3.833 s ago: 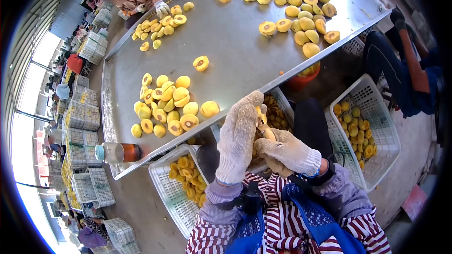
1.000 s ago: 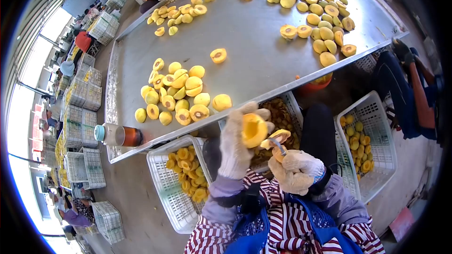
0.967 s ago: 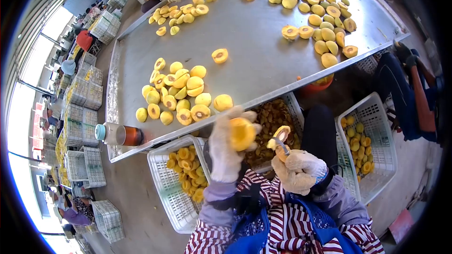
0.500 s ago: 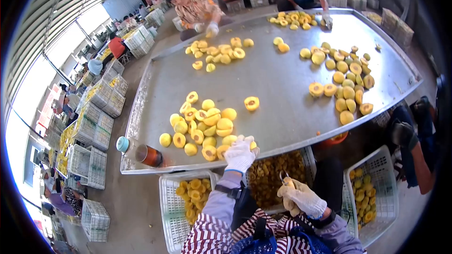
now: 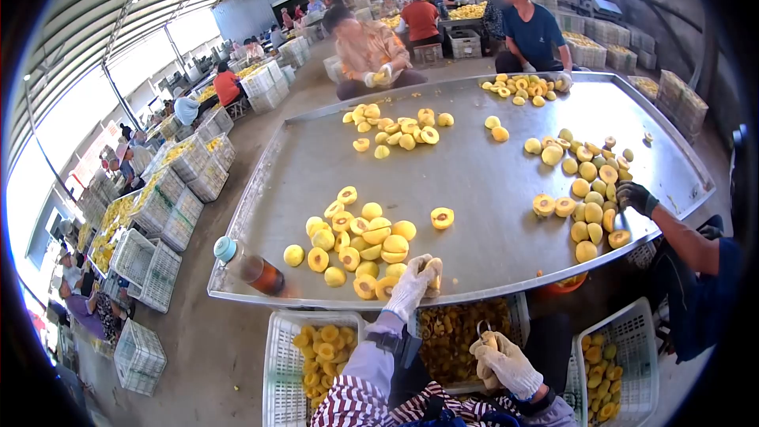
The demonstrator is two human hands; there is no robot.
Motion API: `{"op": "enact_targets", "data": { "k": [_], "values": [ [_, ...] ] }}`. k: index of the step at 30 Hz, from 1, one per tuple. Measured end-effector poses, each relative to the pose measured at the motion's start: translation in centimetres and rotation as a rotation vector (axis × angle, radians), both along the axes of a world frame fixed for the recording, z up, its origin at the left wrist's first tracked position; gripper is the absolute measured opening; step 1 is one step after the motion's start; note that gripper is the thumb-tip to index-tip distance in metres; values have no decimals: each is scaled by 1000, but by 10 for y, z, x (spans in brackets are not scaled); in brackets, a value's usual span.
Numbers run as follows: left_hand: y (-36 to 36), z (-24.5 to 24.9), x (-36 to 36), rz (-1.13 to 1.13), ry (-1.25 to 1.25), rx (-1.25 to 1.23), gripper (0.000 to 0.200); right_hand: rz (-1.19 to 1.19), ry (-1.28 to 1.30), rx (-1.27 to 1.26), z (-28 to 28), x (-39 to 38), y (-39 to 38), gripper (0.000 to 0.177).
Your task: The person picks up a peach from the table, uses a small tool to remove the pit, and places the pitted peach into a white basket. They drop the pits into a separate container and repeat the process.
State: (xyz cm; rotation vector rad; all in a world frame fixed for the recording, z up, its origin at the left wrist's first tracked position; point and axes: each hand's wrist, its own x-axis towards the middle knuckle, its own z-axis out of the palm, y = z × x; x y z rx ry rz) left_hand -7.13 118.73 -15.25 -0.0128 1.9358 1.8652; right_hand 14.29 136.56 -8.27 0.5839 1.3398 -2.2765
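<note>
My gloved left hand (image 5: 414,285) is at the table's near edge, its fingers closed round a peach half (image 5: 434,278) that shows only in part. Beside it on the metal table (image 5: 474,182) lies a pile of yellow peach halves (image 5: 360,241), some with brown centres facing up. My gloved right hand (image 5: 504,365) is lower, over a crate of brown pieces (image 5: 458,324), with its fingers wrapped round the handle of a tool with a looped metal tip (image 5: 483,327).
A bottle of dark liquid (image 5: 257,270) lies at the table's near left. Crates of fruit stand below, at left (image 5: 277,348) and right (image 5: 644,364). A co-worker's dark-gloved hand (image 5: 635,198) touches the right pile. Two people sit across the table.
The view has tilted up. My left hand has closed on a peach half at the table edge. A co-worker's hand has reached in from the right to the right pile.
</note>
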Motion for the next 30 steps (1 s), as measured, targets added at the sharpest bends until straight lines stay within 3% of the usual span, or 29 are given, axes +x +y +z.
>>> {"op": "enact_targets", "data": {
  "k": [1, 2, 6, 9, 10, 14, 19, 20, 22, 30],
  "values": [
    [-3, 3, 9, 20, -134, 228, 68, -1, 4, -3, 2, 0, -1, 23],
    [-4, -30, 8, 14, -105, 490, 61, -2, 7, -5, 3, 0, -3, 23],
    [-3, 6, 44, -120, -184, 718, 60, 24, 14, 58, 15, -2, -11, 24],
    [-4, 34, 64, -78, -203, 581, 59, 14, 99, 239, 24, -4, -23, 21],
    [-3, 41, 68, -62, -243, 673, 56, 13, 136, 282, 28, -4, -25, 20],
    [2, 78, 93, -41, -136, 660, 72, 103, 240, 510, 34, -5, -27, 20],
    [3, 84, 112, -116, -24, 570, 75, 147, 380, 781, 37, -4, -33, 28],
    [4, 86, 115, -83, -30, 521, 83, 151, 396, 841, 36, -3, -33, 30],
    [6, 90, 123, -74, -6, 498, 83, 159, 432, 963, 35, -2, -34, 35],
    [16, 96, 142, -40, 80, 518, 64, 232, 372, 1040, 45, 5, -31, 43]
  ]
}}
